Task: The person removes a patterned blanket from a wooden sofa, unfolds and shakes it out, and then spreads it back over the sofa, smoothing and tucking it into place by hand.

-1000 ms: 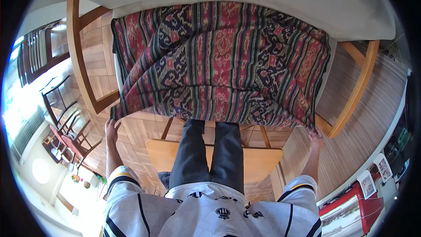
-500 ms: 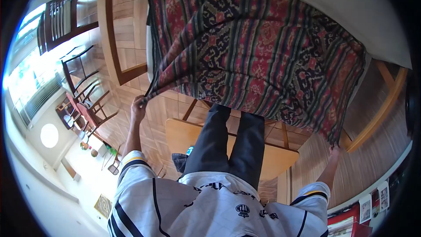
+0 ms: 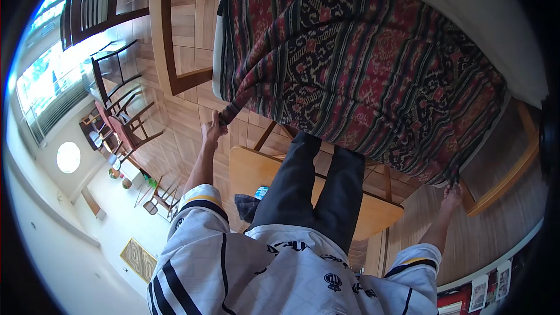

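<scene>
A red, black and cream striped patterned cloth (image 3: pixel 373 70) lies with folds over a pale seat with wooden arms. My left hand (image 3: pixel 214 128) pinches one near corner of it, twisted into a narrow strip beside the seat's left edge. At the opposite near corner, my right hand (image 3: pixel 452 193) is closed on the gathered cloth close to the right wooden arm. Between my hands the near edge of the cloth hangs just beyond my legs.
The wooden armrest frame (image 3: pixel 165 35) stands at left, another (image 3: pixel 507 175) at right. Behind my legs is a light wooden table (image 3: pixel 251 169) with a dark cloth item (image 3: pixel 246 207) on it. Chairs (image 3: pixel 119 128) stand at far left.
The view has turned and shifted, so the seat and cloth appear higher and tilted. The left corner looks more bunched in my left hand and nearer the seat. Both hands keep hold.
</scene>
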The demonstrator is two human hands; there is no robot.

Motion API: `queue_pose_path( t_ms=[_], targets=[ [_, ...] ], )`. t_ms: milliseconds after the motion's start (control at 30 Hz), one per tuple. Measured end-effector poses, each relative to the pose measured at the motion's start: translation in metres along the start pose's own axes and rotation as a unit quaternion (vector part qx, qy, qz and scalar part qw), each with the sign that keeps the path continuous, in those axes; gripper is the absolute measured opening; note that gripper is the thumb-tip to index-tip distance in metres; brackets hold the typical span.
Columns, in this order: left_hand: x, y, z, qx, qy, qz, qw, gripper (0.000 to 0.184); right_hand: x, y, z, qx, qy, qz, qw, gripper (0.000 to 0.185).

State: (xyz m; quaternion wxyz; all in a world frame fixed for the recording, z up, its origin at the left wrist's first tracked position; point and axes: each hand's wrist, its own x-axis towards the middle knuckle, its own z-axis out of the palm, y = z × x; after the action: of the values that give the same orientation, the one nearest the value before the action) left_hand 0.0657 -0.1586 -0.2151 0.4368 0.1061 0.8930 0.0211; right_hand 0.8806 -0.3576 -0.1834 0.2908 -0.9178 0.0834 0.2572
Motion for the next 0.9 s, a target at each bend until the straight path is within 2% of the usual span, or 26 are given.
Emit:
queue_pose_path(
  t_ms=[67,100,200,300,400,467,567,600,667,700,733,800,867,900],
  targets=[
    [0.002,-0.012,-0.005,-0.146,-0.028,-0.014,0.989,0.048,0.003,-0.001,-0.001,-0.062,-0.014,-0.054,0.997,0.02],
    [0.003,-0.021,-0.008,-0.218,-0.042,-0.022,0.975,0.044,0.001,-0.001,-0.004,-0.046,-0.021,-0.053,0.997,0.021],
    [0.01,-0.041,-0.019,-0.082,-0.1,0.024,0.991,0.024,-0.007,-0.001,-0.013,0.002,-0.039,-0.048,0.998,0.023],
    [0.007,-0.039,-0.029,-0.056,-0.074,0.053,0.994,0.018,-0.031,-0.001,-0.038,0.06,-0.031,-0.037,0.997,0.023],
    [-0.002,-0.016,-0.054,-0.027,0.018,0.109,0.994,0.02,-0.05,-0.011,-0.075,0.125,0.01,-0.028,0.992,0.021],
    [-0.023,0.017,-0.077,-0.093,-0.024,0.109,0.989,0.021,-0.035,-0.024,-0.113,0.137,0.043,-0.022,0.989,0.019],
    [-0.065,0.088,-0.111,-0.204,-0.05,0.095,0.973,0.021,-0.012,-0.065,-0.165,0.097,0.006,-0.051,0.994,0.015],
    [-0.051,0.092,-0.132,-0.23,-0.069,0.101,0.966,0.019,-0.017,-0.09,-0.171,0.096,0.006,-0.043,0.994,0.013],
    [-0.066,0.109,-0.167,-0.28,-0.037,0.129,0.95,0.016,-0.031,-0.127,-0.196,0.096,0.012,-0.027,0.995,0.01],
    [-0.075,0.138,-0.154,-0.285,0.002,0.134,0.949,0.015,-0.01,-0.146,-0.178,0.101,-0.01,-0.005,0.995,0.009],
    [-0.093,0.145,-0.163,-0.289,0.034,0.139,0.947,0.015,-0.019,-0.147,-0.192,0.108,-0.025,0.014,0.994,0.008],
    [-0.109,0.119,-0.183,-0.215,0.053,0.182,0.958,0.015,-0.029,-0.13,-0.221,0.125,-0.04,0.033,0.991,0.006],
    [-0.128,0.102,-0.195,-0.095,0.114,0.194,0.97,0.014,-0.052,-0.104,-0.237,0.142,-0.034,0.025,0.989,0.007],
    [-0.13,0.089,-0.202,-0.102,0.078,0.211,0.969,0.015,-0.064,-0.097,-0.242,0.126,-0.016,0.042,0.991,0.01]
  ],
)
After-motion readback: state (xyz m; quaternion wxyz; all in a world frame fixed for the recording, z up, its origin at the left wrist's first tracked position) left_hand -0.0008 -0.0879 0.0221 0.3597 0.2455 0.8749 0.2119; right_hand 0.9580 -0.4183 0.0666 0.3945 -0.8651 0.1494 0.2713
